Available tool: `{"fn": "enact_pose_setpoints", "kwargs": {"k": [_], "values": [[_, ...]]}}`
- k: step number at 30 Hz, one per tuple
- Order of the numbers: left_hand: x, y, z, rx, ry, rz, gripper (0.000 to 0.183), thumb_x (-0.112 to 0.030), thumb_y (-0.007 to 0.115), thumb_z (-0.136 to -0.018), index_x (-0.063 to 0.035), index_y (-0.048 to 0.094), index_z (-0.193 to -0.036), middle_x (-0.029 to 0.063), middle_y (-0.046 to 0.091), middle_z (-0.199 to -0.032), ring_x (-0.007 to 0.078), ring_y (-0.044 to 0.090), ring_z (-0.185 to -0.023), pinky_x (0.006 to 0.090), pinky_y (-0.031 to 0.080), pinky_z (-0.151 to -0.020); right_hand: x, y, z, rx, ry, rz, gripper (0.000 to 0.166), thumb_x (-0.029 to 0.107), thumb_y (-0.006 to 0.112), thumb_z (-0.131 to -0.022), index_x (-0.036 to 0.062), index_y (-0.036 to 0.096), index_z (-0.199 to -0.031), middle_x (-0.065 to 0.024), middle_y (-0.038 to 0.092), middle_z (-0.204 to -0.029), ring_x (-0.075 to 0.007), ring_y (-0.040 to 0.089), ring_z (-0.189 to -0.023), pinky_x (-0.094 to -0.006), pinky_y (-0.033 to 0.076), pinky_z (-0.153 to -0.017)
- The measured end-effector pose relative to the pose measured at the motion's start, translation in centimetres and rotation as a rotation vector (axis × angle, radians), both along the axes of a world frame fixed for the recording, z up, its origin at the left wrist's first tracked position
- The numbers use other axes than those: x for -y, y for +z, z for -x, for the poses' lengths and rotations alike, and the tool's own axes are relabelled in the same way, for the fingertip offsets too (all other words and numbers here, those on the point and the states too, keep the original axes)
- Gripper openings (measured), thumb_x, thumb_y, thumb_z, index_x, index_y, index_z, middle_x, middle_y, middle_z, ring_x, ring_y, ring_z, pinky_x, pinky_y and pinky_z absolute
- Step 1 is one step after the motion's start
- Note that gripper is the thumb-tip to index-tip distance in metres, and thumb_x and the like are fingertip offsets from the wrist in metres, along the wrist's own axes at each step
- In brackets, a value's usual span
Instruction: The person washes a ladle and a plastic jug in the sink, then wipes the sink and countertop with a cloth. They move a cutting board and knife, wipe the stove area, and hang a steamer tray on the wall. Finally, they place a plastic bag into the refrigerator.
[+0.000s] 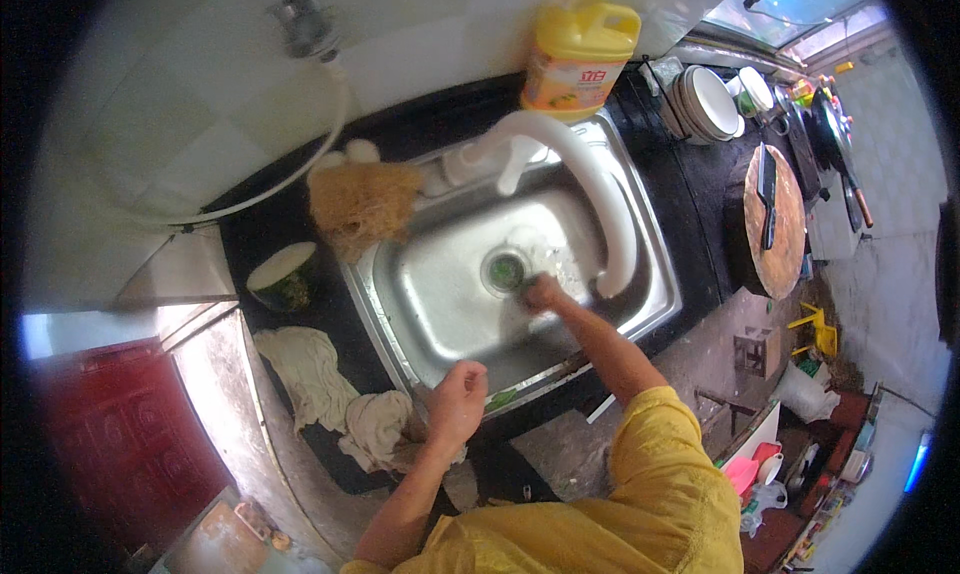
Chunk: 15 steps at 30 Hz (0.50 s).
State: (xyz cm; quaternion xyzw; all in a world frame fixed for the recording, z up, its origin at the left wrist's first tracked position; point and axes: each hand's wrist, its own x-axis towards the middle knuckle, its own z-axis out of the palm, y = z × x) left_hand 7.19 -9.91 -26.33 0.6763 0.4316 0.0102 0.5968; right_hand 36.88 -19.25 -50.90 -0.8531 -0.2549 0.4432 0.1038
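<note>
A stainless steel sink lies before me, with green scraps in its drain strainer. My right hand reaches down inside the basin just beside the strainer; it is blurred, and whether its fingers hold anything cannot be made out. Over the sink's near left edge is my left hand, its fingers curled, and no object shows in it. A green leaf lies on the near rim close to it. The white curved faucet arches over the basin's right side. A brown fibrous scrubber sits at the back left corner.
Left of the sink are a cut melon piece and crumpled cloths. A yellow detergent jug stands behind. To the right are stacked plates and a round chopping block with a cleaver on it.
</note>
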Motion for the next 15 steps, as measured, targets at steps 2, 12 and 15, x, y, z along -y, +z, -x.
{"fn": "enact_pose_setpoints", "kwargs": {"k": [2,12,15], "values": [[0.2,-0.3,0.1,0.0,0.002,0.02,0.014,-0.015,0.06,-0.089,-0.0063,0.061,-0.099,0.0107,0.065,-0.086,0.0231,0.065,-0.078,0.0334,0.051,-0.072,-2.6,1.0,2.0,0.18,-0.019,-0.256,0.024,0.021,0.064,-0.079,-0.0007,0.067,-0.088,-0.0269,0.064,-0.08,-0.0378,0.064,-0.084,-0.0435,0.051,-0.077],[0.3,-0.2,0.9,-0.024,0.004,0.007,0.013,-0.015,0.059,-0.09,-0.0046,0.06,-0.098,0.0116,0.065,-0.084,0.0228,0.065,-0.08,0.0338,0.05,-0.073,-5.9,7.0,6.1,0.335,0.417,-0.205,0.042,0.033,0.057,-0.086,-0.001,0.057,-0.111,-0.0246,0.058,-0.113,-0.0403,0.058,-0.105,-0.0479,0.047,-0.091],[0.4,-0.7,1.3,-0.043,0.004,0.009,0.012,-0.014,0.059,-0.09,-0.0047,0.06,-0.098,0.0112,0.065,-0.084,0.0226,0.065,-0.079,0.034,0.05,-0.072,-6.6,7.7,6.5,0.201,0.579,0.001,0.06,0.053,0.041,-0.091,-0.0008,0.067,-0.096,-0.0266,0.063,-0.105,-0.0395,0.061,-0.103,-0.0462,0.048,-0.09]]}}
